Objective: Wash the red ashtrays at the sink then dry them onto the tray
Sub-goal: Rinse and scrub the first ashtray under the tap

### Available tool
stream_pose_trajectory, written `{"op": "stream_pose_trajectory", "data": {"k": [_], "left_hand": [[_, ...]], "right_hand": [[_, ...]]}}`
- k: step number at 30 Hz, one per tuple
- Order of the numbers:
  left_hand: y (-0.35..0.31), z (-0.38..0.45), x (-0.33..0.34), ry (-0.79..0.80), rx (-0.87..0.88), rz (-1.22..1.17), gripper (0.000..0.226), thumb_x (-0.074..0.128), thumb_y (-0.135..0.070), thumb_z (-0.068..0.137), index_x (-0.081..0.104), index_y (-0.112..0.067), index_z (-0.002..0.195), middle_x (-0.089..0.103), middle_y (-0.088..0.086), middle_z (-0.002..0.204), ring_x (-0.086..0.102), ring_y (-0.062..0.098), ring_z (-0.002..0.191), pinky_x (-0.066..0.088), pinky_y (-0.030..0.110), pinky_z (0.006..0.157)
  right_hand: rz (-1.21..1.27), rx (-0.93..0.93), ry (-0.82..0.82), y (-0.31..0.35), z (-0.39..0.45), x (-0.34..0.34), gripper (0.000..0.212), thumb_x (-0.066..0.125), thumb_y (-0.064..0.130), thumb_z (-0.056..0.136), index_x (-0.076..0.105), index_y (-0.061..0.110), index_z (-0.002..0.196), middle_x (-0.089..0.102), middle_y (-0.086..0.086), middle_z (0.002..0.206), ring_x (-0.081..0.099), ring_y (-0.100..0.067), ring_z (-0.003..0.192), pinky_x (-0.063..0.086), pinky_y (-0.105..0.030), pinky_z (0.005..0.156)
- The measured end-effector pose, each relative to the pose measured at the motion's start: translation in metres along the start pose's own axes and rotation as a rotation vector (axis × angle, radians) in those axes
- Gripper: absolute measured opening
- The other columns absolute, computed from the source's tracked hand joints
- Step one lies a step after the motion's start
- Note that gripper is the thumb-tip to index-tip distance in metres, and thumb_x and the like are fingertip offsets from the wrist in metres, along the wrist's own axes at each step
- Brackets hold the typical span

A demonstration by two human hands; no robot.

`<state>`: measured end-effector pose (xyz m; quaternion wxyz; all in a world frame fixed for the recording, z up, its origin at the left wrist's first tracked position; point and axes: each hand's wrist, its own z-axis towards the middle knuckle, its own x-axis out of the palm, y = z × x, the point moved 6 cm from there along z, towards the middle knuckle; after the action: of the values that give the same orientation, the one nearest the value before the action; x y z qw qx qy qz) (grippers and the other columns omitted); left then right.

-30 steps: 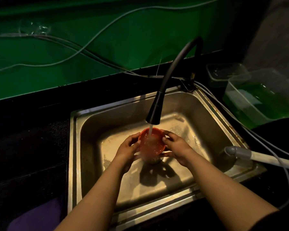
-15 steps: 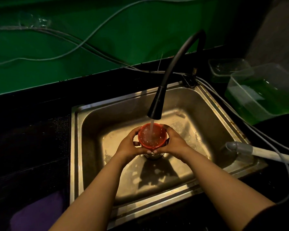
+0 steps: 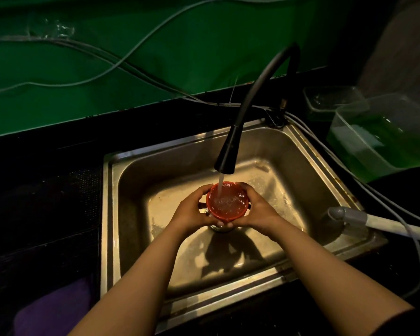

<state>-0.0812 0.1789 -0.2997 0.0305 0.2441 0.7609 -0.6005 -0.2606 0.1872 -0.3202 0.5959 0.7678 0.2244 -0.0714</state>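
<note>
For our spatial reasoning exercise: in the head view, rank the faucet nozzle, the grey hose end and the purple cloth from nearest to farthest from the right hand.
1. Faucet nozzle: just above and behind the right hand.
2. Grey hose end: on the sink rim, to the right.
3. Purple cloth: far left, at the near counter corner.

The sink (image 3: 308, 166) fills the middle of the frame, set into the surface (image 3: 46, 202). The tap (image 3: 230, 151) arches from upper right over an ashtray (image 3: 227, 202) at centre, held between the left hand (image 3: 190, 212) and right hand (image 3: 260, 210). Two tubs (image 3: 378, 132) stand at right.
</note>
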Motion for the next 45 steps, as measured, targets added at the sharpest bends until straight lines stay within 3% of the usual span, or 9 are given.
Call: {"op": "stream_pose_trajectory", "data": {"k": [5, 7, 14, 18, 21, 25, 30, 38, 45], "left_hand": [[0.002, 0.002, -0.012, -0.023, 0.066, 0.196, 0.094, 0.094, -0.027, 0.051, 0.042, -0.045, 0.128, 0.021, -0.016, 0.155, 0.020, 0.005, 0.140, 0.023, 0.031, 0.114], [0.002, 0.002, -0.014, -0.013, 0.053, 0.243, 0.094, 0.093, -0.033, 0.051, 0.041, -0.043, 0.129, 0.031, -0.015, 0.153, 0.025, 0.008, 0.141, 0.011, 0.044, 0.120], [-0.005, -0.002, -0.016, -0.027, 0.053, 0.478, 0.090, 0.086, -0.053, 0.054, 0.039, -0.041, 0.129, 0.051, -0.018, 0.136, 0.040, 0.008, 0.134, -0.017, 0.056, 0.111], [-0.005, 0.001, -0.015, -0.014, 0.079, 0.586, 0.092, 0.084, -0.062, 0.049, 0.040, -0.043, 0.128, 0.050, -0.020, 0.134, 0.041, 0.005, 0.131, -0.024, 0.053, 0.107], [-0.006, 0.003, -0.012, 0.083, 0.020, 0.428, 0.096, 0.090, -0.046, 0.050, 0.042, -0.036, 0.132, 0.052, -0.019, 0.131, 0.044, 0.003, 0.125, 0.008, 0.041, 0.116], [0.001, 0.000, -0.012, 0.154, -0.126, 0.006, 0.074, 0.088, -0.021, 0.064, 0.049, -0.021, 0.127, 0.060, -0.005, 0.123, 0.056, 0.011, 0.116, 0.045, 0.018, 0.087], [0.005, 0.002, -0.010, -0.005, -0.156, -0.105, 0.043, 0.067, -0.051, 0.075, 0.060, -0.026, 0.109, 0.063, 0.000, 0.112, 0.061, 0.020, 0.104, 0.053, 0.036, 0.089], [0.003, 0.006, -0.015, 0.041, -0.173, -0.085, 0.022, 0.062, -0.039, 0.089, 0.061, -0.029, 0.109, 0.065, 0.007, 0.110, 0.068, 0.024, 0.087, 0.059, 0.035, 0.071], [0.006, 0.008, -0.006, 0.053, -0.218, 0.028, 0.027, 0.054, -0.043, 0.094, 0.057, -0.027, 0.115, 0.062, 0.003, 0.102, 0.066, 0.025, 0.078, 0.058, 0.037, 0.071]], "right_hand": [[-0.002, -0.021, 0.015, 0.006, 0.002, 0.002, 0.107, 0.095, 0.023, 0.048, 0.035, 0.044, 0.134, 0.048, 0.014, 0.131, 0.049, -0.010, 0.121, 0.045, -0.031, 0.103], [0.003, -0.023, 0.014, 0.006, 0.002, 0.004, 0.107, 0.095, 0.025, 0.046, 0.035, 0.047, 0.132, 0.048, 0.015, 0.131, 0.049, -0.010, 0.121, 0.045, -0.033, 0.104], [-0.018, -0.026, -0.003, 0.009, -0.002, 0.003, 0.104, 0.095, 0.023, 0.047, 0.038, 0.048, 0.130, 0.050, 0.017, 0.128, 0.048, -0.006, 0.120, 0.043, -0.020, 0.095], [-0.079, 0.013, -0.010, 0.003, -0.004, 0.000, 0.111, 0.093, 0.042, 0.037, 0.037, 0.049, 0.132, 0.050, 0.011, 0.131, 0.047, -0.011, 0.123, 0.044, -0.034, 0.103], [-0.120, 0.085, 0.028, -0.004, -0.004, -0.003, 0.116, 0.090, 0.054, 0.034, 0.033, 0.051, 0.135, 0.048, 0.006, 0.132, 0.046, -0.014, 0.123, 0.043, -0.038, 0.106], [0.054, 0.182, 0.157, -0.004, -0.009, 0.001, 0.093, 0.089, 0.043, 0.059, 0.037, 0.045, 0.136, 0.052, 0.009, 0.129, 0.051, -0.012, 0.119, 0.046, -0.029, 0.098], [0.178, 0.265, 0.197, 0.009, -0.012, 0.007, 0.049, 0.060, 0.053, 0.085, 0.051, 0.036, 0.130, 0.058, 0.003, 0.126, 0.054, -0.010, 0.109, 0.041, -0.020, 0.078], [0.161, 0.422, 0.229, -0.001, -0.008, 0.010, 0.083, 0.032, 0.092, 0.063, 0.065, 0.033, 0.110, 0.075, -0.009, 0.097, 0.056, -0.026, 0.118, 0.021, -0.042, 0.114], [0.151, 0.457, 0.182, 0.007, -0.012, 0.010, 0.066, 0.020, 0.071, 0.091, 0.046, 0.023, 0.127, 0.064, -0.015, 0.114, 0.064, -0.032, 0.102, 0.056, -0.043, 0.086]]}}
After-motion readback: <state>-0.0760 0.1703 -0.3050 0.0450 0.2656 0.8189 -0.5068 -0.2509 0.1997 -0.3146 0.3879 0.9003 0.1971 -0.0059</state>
